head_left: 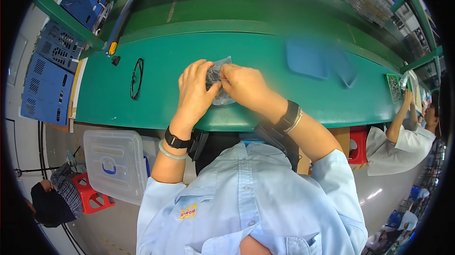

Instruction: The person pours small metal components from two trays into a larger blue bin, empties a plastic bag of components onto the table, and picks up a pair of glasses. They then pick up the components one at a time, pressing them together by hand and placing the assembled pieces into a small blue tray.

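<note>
A clear plastic bag (222, 97) filled with small dark pieces, too small to name, lies on the green table (166, 108) in front of me. My left hand (195, 86) holds its left side, thumb along the edge and fingers curved over the top. With thumb and fingertips together, my right hand (246, 87) pinches the bag's upper right part. The fingertips partly hide the bag's opening.
Black-framed glasses (137, 79) lie to the left. Blurred blue trays (305, 60) rest on the right. Farther right, a co-worker (398, 146) reaches near a green tray (388, 89) of small parts. Blue crates (47, 75) stand beyond the table's left end.
</note>
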`<state>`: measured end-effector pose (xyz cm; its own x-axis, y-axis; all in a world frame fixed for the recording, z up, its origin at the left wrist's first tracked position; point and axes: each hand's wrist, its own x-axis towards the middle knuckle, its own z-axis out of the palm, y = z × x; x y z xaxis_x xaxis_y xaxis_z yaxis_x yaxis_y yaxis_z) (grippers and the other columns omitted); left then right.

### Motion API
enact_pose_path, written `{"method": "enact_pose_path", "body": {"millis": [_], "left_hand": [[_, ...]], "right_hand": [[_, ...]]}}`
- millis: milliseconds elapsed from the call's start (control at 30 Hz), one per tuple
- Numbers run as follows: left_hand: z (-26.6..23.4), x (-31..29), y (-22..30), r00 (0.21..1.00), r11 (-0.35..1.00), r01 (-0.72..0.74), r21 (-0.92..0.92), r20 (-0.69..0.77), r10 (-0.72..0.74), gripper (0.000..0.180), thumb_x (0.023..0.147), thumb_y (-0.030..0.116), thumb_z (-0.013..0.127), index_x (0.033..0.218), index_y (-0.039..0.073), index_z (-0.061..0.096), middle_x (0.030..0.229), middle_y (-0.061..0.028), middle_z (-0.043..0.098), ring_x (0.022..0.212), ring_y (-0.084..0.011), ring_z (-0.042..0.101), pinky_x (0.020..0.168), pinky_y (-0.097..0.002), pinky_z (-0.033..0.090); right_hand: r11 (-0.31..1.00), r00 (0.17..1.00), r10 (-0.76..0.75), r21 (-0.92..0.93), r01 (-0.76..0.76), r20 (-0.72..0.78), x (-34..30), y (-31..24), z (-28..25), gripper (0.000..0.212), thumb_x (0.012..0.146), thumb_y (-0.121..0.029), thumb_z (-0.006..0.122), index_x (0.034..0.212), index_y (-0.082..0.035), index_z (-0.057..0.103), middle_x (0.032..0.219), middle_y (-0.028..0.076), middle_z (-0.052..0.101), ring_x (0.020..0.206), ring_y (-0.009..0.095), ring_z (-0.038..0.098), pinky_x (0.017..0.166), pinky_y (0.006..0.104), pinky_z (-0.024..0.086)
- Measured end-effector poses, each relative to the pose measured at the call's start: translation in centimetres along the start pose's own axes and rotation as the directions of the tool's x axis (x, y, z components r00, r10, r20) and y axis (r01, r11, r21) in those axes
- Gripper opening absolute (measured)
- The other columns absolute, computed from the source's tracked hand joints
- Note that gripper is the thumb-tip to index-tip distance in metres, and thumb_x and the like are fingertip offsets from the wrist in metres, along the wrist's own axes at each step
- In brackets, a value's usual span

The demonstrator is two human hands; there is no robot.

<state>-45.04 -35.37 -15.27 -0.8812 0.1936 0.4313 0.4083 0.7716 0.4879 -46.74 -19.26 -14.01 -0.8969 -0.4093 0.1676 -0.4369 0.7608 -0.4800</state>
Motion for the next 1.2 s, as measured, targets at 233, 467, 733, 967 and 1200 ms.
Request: {"method": "enact_pose_path", "body": {"millis": [233,467,733,967,1200], "left_hand": [[2.9,2.9,-2.7,0.987,0.991,0.13,0.012,-0.097,-0.128,0.037,0.077,0.012,0.064,0.113,0.011,0.057,0.114,-0.0077,0.058,0.11,-0.0285,0.051,0.093,-0.0429,0.036],[4.3,5.2,-3.8,0.971,0.971,0.197,0.139,-0.167,-0.173,0.027,0.077,0.01,0.062,0.103,0.013,0.061,0.104,-0.0037,0.063,0.101,-0.0264,0.056,0.084,-0.0409,0.041],[4.9,8.0,-6.3,0.937,0.909,0.348,0.229,-0.1,-0.334,0.021,0.078,0.01,0.057,0.096,0.017,0.065,0.1,-0.0006,0.066,0.098,-0.0246,0.058,0.08,-0.042,0.042],[5.4,8.6,-6.7,0.925,0.885,0.377,0.274,-0.156,-0.346,0.017,0.078,0.01,0.054,0.087,0.018,0.066,0.095,-0.0013,0.068,0.092,-0.0248,0.062,0.074,-0.0421,0.046],[5.0,8.9,-6.0,0.917,0.883,0.393,0.255,-0.174,-0.358,0.018,0.077,0.008,0.054,0.087,0.016,0.067,0.092,-0.0066,0.068,0.088,-0.0289,0.063,0.072,-0.0405,0.049]], "right_hand": [[0.973,0.972,-0.089,0.188,0.131,-0.216,0.9,-1.5,0.2,0.01,0.082,-0.015,0.056,0.085,-0.006,0.058,0.087,0.013,0.063,0.079,0.031,0.062,0.067,0.0419,0.049],[0.962,0.977,-0.03,-0.27,-0.028,-0.21,3.8,-1.0,1.6,0.007,0.08,-0.011,0.055,0.084,-0.006,0.058,0.088,0.009,0.058,0.075,0.027,0.063,0.065,0.0412,0.05],[0.983,0.962,-0.055,-0.184,0.005,-0.266,4.4,-0.5,2.5,0.008,0.079,-0.011,0.056,0.086,-0.009,0.058,0.089,0.007,0.056,0.079,0.025,0.062,0.067,0.0421,0.048],[0.999,0.923,-0.014,-0.047,-0.004,-0.385,1.7,0.7,3.3,0.007,0.079,-0.008,0.055,0.085,-0.01,0.056,0.085,0.007,0.054,0.08,0.026,0.058,0.072,0.0413,0.041],[0.991,0.878,0.042,0.135,0.026,-0.477,-0.6,1.3,3.7,0.01,0.077,-0.003,0.054,0.086,-0.01,0.055,0.084,0.006,0.054,0.082,0.026,0.057,0.076,0.0396,0.039]]}}
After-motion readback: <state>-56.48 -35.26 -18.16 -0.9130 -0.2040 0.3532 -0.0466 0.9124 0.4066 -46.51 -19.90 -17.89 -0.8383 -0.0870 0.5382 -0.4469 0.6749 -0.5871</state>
